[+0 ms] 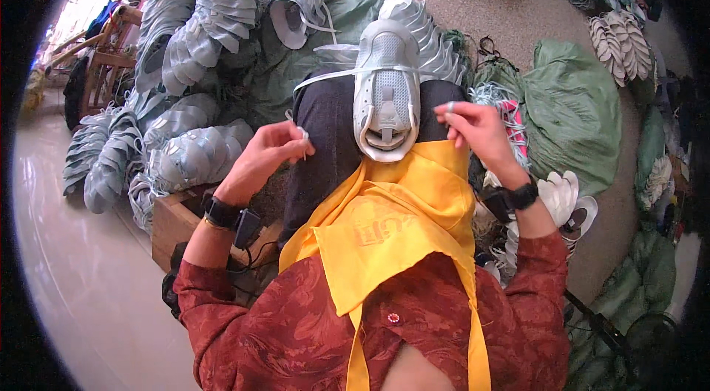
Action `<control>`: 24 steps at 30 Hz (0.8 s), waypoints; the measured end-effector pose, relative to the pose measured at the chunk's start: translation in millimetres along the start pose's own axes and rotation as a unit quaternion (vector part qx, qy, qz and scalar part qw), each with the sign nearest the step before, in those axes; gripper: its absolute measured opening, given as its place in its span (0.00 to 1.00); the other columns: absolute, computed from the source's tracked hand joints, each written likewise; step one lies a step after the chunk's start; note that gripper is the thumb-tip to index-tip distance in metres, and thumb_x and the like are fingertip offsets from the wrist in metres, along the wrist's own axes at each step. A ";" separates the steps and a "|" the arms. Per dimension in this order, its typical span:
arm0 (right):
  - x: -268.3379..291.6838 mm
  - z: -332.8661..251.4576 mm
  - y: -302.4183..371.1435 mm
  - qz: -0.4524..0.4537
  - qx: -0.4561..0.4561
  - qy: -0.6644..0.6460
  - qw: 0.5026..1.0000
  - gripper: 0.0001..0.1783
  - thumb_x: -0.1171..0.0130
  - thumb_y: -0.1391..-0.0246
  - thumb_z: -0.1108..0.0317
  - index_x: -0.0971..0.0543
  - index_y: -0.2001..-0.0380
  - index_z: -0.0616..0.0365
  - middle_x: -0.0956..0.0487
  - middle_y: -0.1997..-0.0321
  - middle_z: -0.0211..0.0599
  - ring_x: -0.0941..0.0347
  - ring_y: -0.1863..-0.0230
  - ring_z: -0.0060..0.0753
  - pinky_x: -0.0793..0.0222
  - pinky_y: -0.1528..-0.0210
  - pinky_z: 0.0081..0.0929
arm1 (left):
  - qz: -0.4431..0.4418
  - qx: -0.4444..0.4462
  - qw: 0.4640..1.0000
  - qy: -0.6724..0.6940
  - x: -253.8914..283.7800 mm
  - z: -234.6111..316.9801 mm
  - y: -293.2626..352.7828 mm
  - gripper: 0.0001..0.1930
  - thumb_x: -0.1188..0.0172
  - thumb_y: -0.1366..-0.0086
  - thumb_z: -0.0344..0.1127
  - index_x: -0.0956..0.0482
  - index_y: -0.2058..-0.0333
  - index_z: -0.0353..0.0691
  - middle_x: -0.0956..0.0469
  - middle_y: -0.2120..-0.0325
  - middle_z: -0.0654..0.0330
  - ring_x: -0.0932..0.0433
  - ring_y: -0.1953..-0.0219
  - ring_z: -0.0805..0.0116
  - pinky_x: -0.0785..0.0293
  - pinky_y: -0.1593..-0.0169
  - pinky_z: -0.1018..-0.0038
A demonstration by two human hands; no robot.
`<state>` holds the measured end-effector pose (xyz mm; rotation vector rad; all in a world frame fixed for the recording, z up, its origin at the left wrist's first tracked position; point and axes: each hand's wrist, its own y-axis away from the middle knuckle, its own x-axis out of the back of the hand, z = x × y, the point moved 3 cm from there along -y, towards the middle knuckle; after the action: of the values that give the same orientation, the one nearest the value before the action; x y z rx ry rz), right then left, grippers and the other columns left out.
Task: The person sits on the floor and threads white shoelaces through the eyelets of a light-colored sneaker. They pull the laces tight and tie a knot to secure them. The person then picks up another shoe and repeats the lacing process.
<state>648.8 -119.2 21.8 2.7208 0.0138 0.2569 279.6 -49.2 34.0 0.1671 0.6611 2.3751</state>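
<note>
A pale grey-white shoe upper point(386, 92) rests on my lap, its heel opening toward me. A white shoelace point(325, 78) crosses its front part and curves off to the left, down to my left hand point(277, 148). The fingertips of that hand are pinched on the lace, left of the upper. On the other side, my right hand point(477, 128) is raised beside the upper with thumb and fingers pinched. Something small and pale shows at its fingertips; I cannot make out whether it is lace or a finger wrap. A yellow apron point(384, 221) covers my lap.
Stacked pale shoe uppers point(214, 21) lie at the left, with more stacks point(200, 154) by a wooden box point(174, 232). Further uppers point(421, 32) lie beyond my knees. A green sack point(573, 114) and white uppers point(558, 199) are at the right. A wooden chair point(107, 73) stands far left.
</note>
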 end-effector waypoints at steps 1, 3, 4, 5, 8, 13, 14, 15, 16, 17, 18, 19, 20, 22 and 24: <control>-6.4 -12.2 -8.3 0.023 0.072 0.088 0.993 0.10 0.40 0.38 0.71 0.16 0.56 0.63 0.18 0.65 0.34 0.23 0.70 0.23 0.26 0.66 0.24 | 0.005 -0.026 1.000 0.001 -2.6 5.4 -3.8 0.08 0.40 0.29 0.36 0.23 0.69 0.42 0.17 0.66 0.64 0.26 0.67 0.81 0.30 0.61 0.81; -16.1 -32.7 -21.7 0.071 0.212 0.261 0.939 0.09 0.40 0.41 0.72 0.15 0.60 0.62 0.20 0.69 0.37 0.22 0.71 0.31 0.27 0.66 0.30 | 0.000 -0.057 0.998 0.013 -5.7 18.0 -12.3 0.08 0.41 0.29 0.36 0.23 0.68 0.41 0.16 0.61 0.61 0.25 0.63 0.81 0.30 0.57 0.82; -17.6 -32.3 -30.9 0.086 0.245 0.288 0.922 0.08 0.40 0.43 0.73 0.15 0.62 0.63 0.20 0.69 0.42 0.23 0.69 0.39 0.27 0.65 0.35 | 0.005 -0.075 0.997 0.008 -7.1 20.4 -19.7 0.07 0.41 0.29 0.35 0.23 0.68 0.40 0.16 0.60 0.60 0.26 0.62 0.81 0.30 0.57 0.81; -18.9 -27.3 -41.4 0.102 0.278 0.314 0.902 0.07 0.40 0.45 0.74 0.16 0.64 0.64 0.21 0.70 0.47 0.23 0.67 0.47 0.27 0.63 0.39 | 0.009 -0.092 0.996 0.003 -8.6 21.6 -28.3 0.07 0.41 0.30 0.33 0.23 0.68 0.39 0.16 0.60 0.60 0.26 0.62 0.81 0.30 0.57 0.80; -23.3 -30.5 -62.1 0.121 0.298 0.377 0.869 0.06 0.43 0.46 0.75 0.17 0.70 0.63 0.22 0.69 0.50 0.24 0.63 0.57 0.28 0.59 0.47 | 0.031 -0.127 0.991 -0.018 -14.7 18.1 -54.1 0.05 0.41 0.31 0.29 0.24 0.68 0.37 0.16 0.58 0.58 0.26 0.61 0.80 0.29 0.56 0.80; -25.3 -36.6 -64.3 0.122 0.291 0.402 0.859 0.08 0.44 0.46 0.73 0.16 0.69 0.61 0.22 0.69 0.49 0.23 0.63 0.55 0.27 0.58 0.46 | 0.110 -0.169 0.970 -0.138 -24.9 16.9 -93.7 0.04 0.42 0.34 0.22 0.27 0.68 0.33 0.16 0.57 0.56 0.25 0.60 0.81 0.27 0.57 0.80; -24.7 -36.2 -63.2 0.122 0.293 0.398 0.861 0.08 0.44 0.46 0.74 0.16 0.69 0.60 0.22 0.69 0.48 0.23 0.63 0.54 0.27 0.58 0.46 | 0.126 -0.182 0.962 -0.157 -25.8 17.8 -99.2 0.04 0.42 0.34 0.22 0.28 0.68 0.33 0.16 0.58 0.57 0.25 0.61 0.81 0.26 0.57 0.80; -24.5 -35.3 -61.9 0.123 0.294 0.392 0.863 0.08 0.44 0.46 0.74 0.16 0.69 0.60 0.22 0.69 0.48 0.23 0.63 0.54 0.27 0.58 0.45 | 0.144 -0.189 0.956 -0.173 -25.8 18.4 -104.5 0.04 0.42 0.34 0.23 0.28 0.68 0.33 0.16 0.57 0.57 0.25 0.64 0.81 0.26 0.58 0.80; -24.2 -34.5 -60.8 0.124 0.296 0.386 0.865 0.08 0.44 0.46 0.74 0.15 0.69 0.60 0.22 0.69 0.48 0.23 0.63 0.54 0.27 0.59 0.45 | 0.152 -0.200 0.953 -0.170 -25.7 19.5 -108.9 0.03 0.41 0.35 0.24 0.27 0.67 0.32 0.16 0.60 0.56 0.23 0.65 0.78 0.25 0.59 0.78; -24.3 -34.4 -59.8 0.125 0.297 0.383 0.866 0.08 0.44 0.46 0.74 0.15 0.68 0.60 0.22 0.69 0.48 0.23 0.63 0.53 0.27 0.59 0.45 | 0.161 -0.211 0.950 -0.167 -26.1 20.7 -112.8 0.04 0.41 0.36 0.25 0.25 0.67 0.31 0.15 0.64 0.55 0.21 0.66 0.76 0.24 0.60 0.76; -24.8 -35.2 -58.7 0.126 0.297 0.381 0.867 0.08 0.44 0.46 0.74 0.15 0.68 0.60 0.22 0.69 0.48 0.23 0.63 0.53 0.27 0.59 0.45 | 0.169 -0.221 0.946 -0.164 -27.4 22.9 -114.7 0.05 0.40 0.37 0.27 0.24 0.67 0.30 0.15 0.67 0.54 0.18 0.67 0.73 0.24 0.60 0.74; -25.5 -36.3 -57.6 0.128 0.297 0.378 0.867 0.08 0.44 0.46 0.74 0.15 0.68 0.60 0.22 0.69 0.48 0.23 0.63 0.53 0.27 0.60 0.45 | 0.168 -0.224 0.946 -0.163 -29.5 24.4 -115.7 0.05 0.40 0.37 0.27 0.24 0.67 0.30 0.14 0.66 0.55 0.19 0.67 0.73 0.24 0.60 0.74; -26.4 -38.1 -55.8 0.132 0.296 0.380 0.866 0.08 0.44 0.46 0.74 0.16 0.68 0.60 0.22 0.69 0.48 0.23 0.63 0.53 0.27 0.60 0.45 | 0.168 -0.226 0.946 -0.162 -31.6 26.5 -116.1 0.05 0.40 0.37 0.27 0.24 0.66 0.30 0.14 0.66 0.56 0.19 0.67 0.73 0.24 0.60 0.74; -29.6 -43.7 -53.9 0.140 0.293 0.384 0.864 0.08 0.44 0.45 0.74 0.16 0.68 0.60 0.22 0.69 0.48 0.23 0.63 0.53 0.26 0.60 0.44 | 0.170 -0.223 0.946 -0.164 -32.0 27.2 -117.3 0.05 0.39 0.37 0.27 0.24 0.66 0.31 0.14 0.66 0.57 0.19 0.67 0.74 0.24 0.60 0.74; -33.1 -48.1 -55.4 0.140 0.297 0.370 0.869 0.08 0.44 0.46 0.74 0.16 0.68 0.61 0.22 0.69 0.48 0.23 0.64 0.54 0.27 0.61 0.45 | 0.175 -0.209 0.947 -0.169 -31.4 25.1 -118.6 0.05 0.39 0.37 0.27 0.24 0.66 0.31 0.14 0.66 0.58 0.20 0.68 0.75 0.24 0.61 0.74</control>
<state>609.1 -51.0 37.3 2.9951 -0.1027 1.6029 378.1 19.2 -2.1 0.5256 -0.0481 2.6686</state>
